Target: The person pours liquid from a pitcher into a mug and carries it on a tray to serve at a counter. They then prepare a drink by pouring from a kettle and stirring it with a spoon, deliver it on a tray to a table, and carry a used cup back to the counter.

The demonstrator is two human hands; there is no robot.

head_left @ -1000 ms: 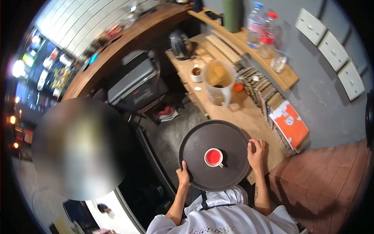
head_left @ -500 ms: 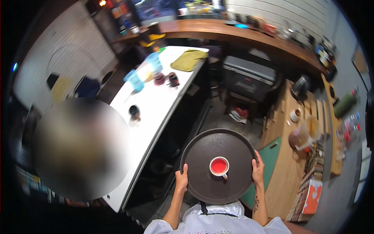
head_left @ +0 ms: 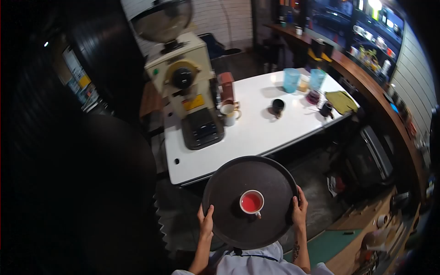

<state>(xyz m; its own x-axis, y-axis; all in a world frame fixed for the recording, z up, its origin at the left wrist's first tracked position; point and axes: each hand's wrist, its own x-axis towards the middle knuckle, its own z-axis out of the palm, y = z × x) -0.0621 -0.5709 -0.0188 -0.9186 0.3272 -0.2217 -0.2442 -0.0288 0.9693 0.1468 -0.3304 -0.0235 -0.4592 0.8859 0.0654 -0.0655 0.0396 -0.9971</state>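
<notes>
A round dark serving tray (head_left: 229,178) is held level in front of my body. On its middle stands a white cup (head_left: 252,202) of red liquid, its handle pointing toward me. My left hand (head_left: 206,221) grips the tray's left rim, thumb on top. The opposite rim is gripped by my right hand (head_left: 299,210); its fingers curl partly out of sight underneath. Neither hand touches the cup.
Ahead is a white table (head_left: 247,137) with a large coffee grinder (head_left: 183,87), a white mug (head_left: 228,115), a dark cup (head_left: 277,106), blue pitchers (head_left: 291,80) and a green cloth (head_left: 341,101). A wooden counter (head_left: 362,75) runs along the right.
My view has swung left, so the grinder now shows and the table lies straight ahead. The tray and cup have stayed in both hands' hold, in front of me.
</notes>
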